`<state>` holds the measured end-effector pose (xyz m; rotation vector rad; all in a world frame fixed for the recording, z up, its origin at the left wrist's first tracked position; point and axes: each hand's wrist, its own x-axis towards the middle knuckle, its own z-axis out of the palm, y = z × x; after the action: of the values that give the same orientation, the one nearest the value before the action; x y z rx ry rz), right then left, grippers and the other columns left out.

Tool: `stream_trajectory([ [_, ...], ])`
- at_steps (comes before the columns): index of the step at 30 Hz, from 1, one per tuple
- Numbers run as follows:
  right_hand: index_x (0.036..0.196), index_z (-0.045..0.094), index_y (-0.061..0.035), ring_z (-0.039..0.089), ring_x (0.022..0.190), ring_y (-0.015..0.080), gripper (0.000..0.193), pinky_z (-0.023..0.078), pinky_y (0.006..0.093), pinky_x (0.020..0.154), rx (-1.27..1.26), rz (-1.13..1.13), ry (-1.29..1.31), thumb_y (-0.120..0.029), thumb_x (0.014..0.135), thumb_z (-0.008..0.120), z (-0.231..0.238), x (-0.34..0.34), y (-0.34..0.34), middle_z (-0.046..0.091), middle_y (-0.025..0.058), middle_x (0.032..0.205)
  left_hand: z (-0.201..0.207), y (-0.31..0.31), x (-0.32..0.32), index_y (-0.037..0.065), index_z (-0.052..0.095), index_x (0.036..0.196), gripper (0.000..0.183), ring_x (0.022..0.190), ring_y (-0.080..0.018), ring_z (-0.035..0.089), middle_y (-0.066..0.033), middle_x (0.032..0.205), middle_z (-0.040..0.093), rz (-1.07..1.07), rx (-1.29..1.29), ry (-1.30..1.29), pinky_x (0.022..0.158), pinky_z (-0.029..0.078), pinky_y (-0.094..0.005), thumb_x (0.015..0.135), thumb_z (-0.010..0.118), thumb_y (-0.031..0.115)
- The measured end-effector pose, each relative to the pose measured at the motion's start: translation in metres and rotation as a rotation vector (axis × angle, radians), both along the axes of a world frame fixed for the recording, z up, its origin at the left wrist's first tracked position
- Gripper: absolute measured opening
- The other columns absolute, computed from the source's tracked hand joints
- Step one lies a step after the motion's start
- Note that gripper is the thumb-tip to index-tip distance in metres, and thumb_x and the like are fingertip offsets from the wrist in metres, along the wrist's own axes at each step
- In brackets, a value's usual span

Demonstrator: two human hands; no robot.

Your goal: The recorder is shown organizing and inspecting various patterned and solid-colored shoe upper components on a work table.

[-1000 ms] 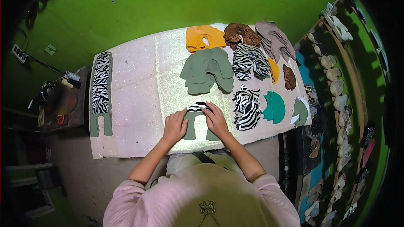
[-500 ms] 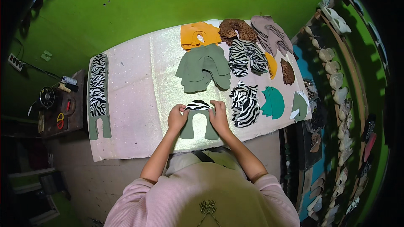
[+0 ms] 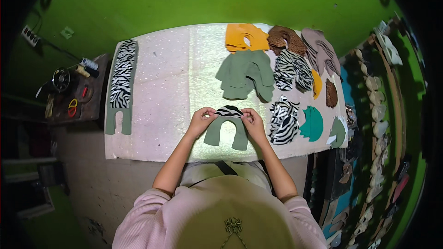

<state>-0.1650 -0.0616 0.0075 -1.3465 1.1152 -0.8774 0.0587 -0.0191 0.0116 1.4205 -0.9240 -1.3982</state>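
Zebra piece: a black-and-white zebra-print, cap-shaped piece of soft sheet material, held between the two hands at the near edge of the worktop, curved edge facing away from the person.
Arch beneath: an olive-green, arch-shaped flat piece, legs toward the person; the zebra piece overlaps its top, though whether the two press together cannot be told.
Left hand: fingers pinched on the zebra piece's left end.
Right hand: fingers pinched on its right end.
Worktop: covered in pale, glittering cloth.
Just beyond the hands: a loose pile of olive-green arch pieces, with a pile of orange-yellow pieces behind it.
Right of the hands: a near pile of zebra-print pieces, then a small stack of teal-green curved pieces.
Far right corner: a pile of dark-spotted brown pieces beside a pile of mauve-grey pieces.
Left end: a long overlapping row of zebra-print and olive pieces, well apart from the hands.
Off the worktop, left: a dark side stand bearing orange-handled scissors.
Off the worktop, right: a rack of pale shoes.
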Motion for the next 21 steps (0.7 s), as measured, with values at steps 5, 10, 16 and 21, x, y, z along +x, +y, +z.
stream_trajectory([
  [5, 0.113, 0.054, -0.0042, 0.038, 0.060, 0.0003, 0.027, 0.032, 0.0160, 0.053, 0.016, 0.102, -0.003, -0.002, 0.086, 0.058, 0.028, 0.043, 0.006, 0.048, -0.0022, 0.086, 0.016, 0.016, 0.035, 0.001, 0.062, 0.101, 0.019, 0.071, -0.0041, 0.055, -0.0014, 0.088, 0.059, 0.148, -0.029, 0.116, 0.064, 0.045, -0.0168, 0.084, 0.068, 0.008],
  [10, 0.117, 0.052, -0.0055, 0.037, 0.061, -0.0005, 0.029, 0.031, 0.0152, 0.053, -0.009, 0.197, -0.043, -0.003, 0.088, 0.057, 0.039, 0.112, 0.016, 0.045, -0.0037, 0.086, 0.024, 0.050, 0.093, 0.001, 0.060, 0.102, 0.020, 0.074, -0.0057, 0.057, -0.0029, 0.090, 0.059, 0.251, -0.106, 0.016, 0.065, 0.046, -0.0181, 0.085, 0.066, 0.008],
  [16, 0.117, 0.052, -0.0062, 0.038, 0.061, -0.0005, 0.029, 0.033, 0.0152, 0.054, -0.011, 0.337, -0.057, -0.005, 0.088, 0.057, 0.035, 0.209, 0.042, 0.046, -0.0039, 0.088, 0.025, 0.102, 0.184, 0.002, 0.059, 0.101, 0.018, 0.075, -0.0048, 0.055, -0.0019, 0.090, 0.058, 0.345, -0.122, -0.114, 0.065, 0.046, -0.0180, 0.085, 0.065, 0.009],
  [21, 0.118, 0.052, -0.0061, 0.041, 0.059, 0.0000, 0.030, 0.033, 0.0163, 0.052, -0.002, 0.379, -0.089, -0.005, 0.088, 0.058, 0.032, 0.286, 0.071, 0.048, -0.0028, 0.086, 0.023, 0.140, 0.257, 0.002, 0.060, 0.102, 0.020, 0.080, -0.0055, 0.054, -0.0018, 0.091, 0.059, 0.397, -0.130, -0.193, 0.067, 0.045, -0.0190, 0.085, 0.066, 0.010],
])
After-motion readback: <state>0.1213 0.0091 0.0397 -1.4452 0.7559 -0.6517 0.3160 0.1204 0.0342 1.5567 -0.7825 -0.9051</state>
